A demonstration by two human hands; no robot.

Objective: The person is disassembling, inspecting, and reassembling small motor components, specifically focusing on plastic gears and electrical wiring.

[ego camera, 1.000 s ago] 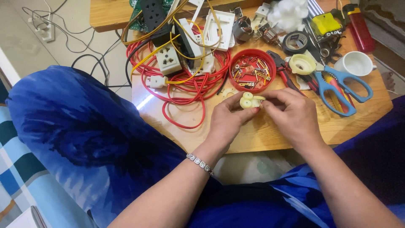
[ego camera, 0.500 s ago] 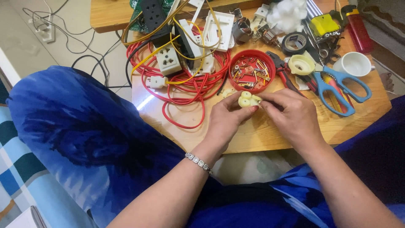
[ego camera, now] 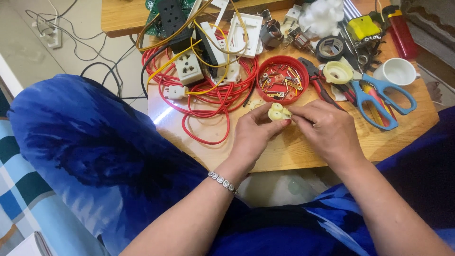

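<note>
Left fingers: the left hand (ego camera: 253, 135) is closed on a small cream plastic part (ego camera: 278, 112), thumb and fingertips pinching it from the near and left sides.
Right fingers: the right hand (ego camera: 327, 130) meets the same part from the right; its fingertips are drawn together against the part's edge. Whether they pinch something smaller there cannot be told, as the contact point is too small to read.
Held part: pale yellow, rounded lobes on top, held just above the wooden table (ego camera: 294, 151), between the two sets of fingertips.
Just beyond the fingertips: a red round lid (ego camera: 282, 72) used as a tray, with small metal contacts and screws lying in it.
Left of the fingers: a loose coil of red wire (ego camera: 204, 102) spread on the table, yellow wire (ego camera: 196, 47) running across it, and a white socket block (ego camera: 189, 68) lying on the coil.
Right of the fingers: red-handled pliers (ego camera: 318, 81) near the right knuckles; further out, blue-handled scissors (ego camera: 384, 97) lying flat, and a cream round cap (ego camera: 337, 72).
Far from the fingers: a roll of black tape (ego camera: 330, 47), a white cup (ego camera: 397, 72), a red lighter (ego camera: 402, 29) at the far right corner.
Wrist: a beaded bracelet (ego camera: 222, 181) on the left arm.
Near side: blue patterned cloth (ego camera: 90, 156) over the lap.
</note>
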